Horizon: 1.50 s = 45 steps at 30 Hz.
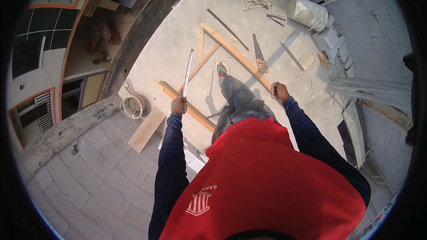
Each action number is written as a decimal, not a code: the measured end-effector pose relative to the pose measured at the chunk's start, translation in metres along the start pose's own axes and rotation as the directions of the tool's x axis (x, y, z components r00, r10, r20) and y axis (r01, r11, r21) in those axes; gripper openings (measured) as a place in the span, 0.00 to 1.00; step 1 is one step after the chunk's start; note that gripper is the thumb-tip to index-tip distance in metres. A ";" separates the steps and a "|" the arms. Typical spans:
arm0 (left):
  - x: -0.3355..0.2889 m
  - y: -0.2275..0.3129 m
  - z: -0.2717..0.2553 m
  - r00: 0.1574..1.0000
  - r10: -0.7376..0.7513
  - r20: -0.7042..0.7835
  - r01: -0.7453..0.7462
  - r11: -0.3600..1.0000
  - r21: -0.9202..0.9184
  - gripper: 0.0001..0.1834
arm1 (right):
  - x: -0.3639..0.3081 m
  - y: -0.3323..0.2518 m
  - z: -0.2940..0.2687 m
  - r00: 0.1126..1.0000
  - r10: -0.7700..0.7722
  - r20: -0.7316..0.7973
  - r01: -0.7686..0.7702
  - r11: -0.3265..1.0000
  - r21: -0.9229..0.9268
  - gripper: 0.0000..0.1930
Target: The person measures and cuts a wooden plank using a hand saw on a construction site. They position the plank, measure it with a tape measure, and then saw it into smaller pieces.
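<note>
My left hand (pixel 179 105) is closed on a tape measure (pixel 187 71), its pale marked blade sticking out forward and slightly right. Beneath that hand lies a wooden beam (pixel 200 118). My right hand (pixel 279 92) is closed too, with a small dark thing at the fingers that I cannot make out. Near it ends a long wooden batten (pixel 235 53), which runs away to the far left. A thinner wooden strip (pixel 203 63) slants between batten and beam. Just beyond my right hand a handsaw (pixel 259 54) with an orange-brown handle lies on the concrete.
A dark bar (pixel 227 28) and a short wood piece (pixel 201 44) lie ahead. White buckets (pixel 307 12), rope (pixel 260 4) and pale blocks (pixel 329 40) stand far right. A small bucket (pixel 133 106) and a board (pixel 147 130) are at left, near the slab's edge (pixel 151 35), with a drop beyond.
</note>
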<state>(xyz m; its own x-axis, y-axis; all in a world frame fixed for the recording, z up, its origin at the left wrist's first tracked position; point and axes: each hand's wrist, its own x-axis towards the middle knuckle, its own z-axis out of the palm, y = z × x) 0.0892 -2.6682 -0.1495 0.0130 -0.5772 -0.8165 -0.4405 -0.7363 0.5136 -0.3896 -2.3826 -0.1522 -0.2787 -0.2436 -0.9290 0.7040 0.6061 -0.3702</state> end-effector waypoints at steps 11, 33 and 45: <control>0.113 0.161 0.020 0.914 0.183 0.362 -0.393 0.618 0.681 0.16 | 0.060 0.030 0.170 0.994 0.072 -0.078 -0.041 0.939 0.341 0.11; 0.307 0.485 -0.101 -0.110 -0.578 0.808 -0.946 -0.189 -0.264 0.07 | 0.023 0.042 0.539 0.825 0.400 -0.398 0.191 0.466 0.864 0.12; 0.288 0.468 -0.090 0.602 -0.799 0.017 -0.287 -0.196 0.938 0.13 | 0.154 0.130 0.546 0.770 0.202 -0.605 -0.110 0.977 0.185 0.18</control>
<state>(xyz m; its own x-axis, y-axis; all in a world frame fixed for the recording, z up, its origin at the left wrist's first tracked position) -0.0323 -3.2108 -0.1204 0.3443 0.2467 -0.9059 -0.7593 0.6407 -0.1141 0.0161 -2.7549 -0.3422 -0.4681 0.3928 -0.7916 0.8390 0.4788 -0.2585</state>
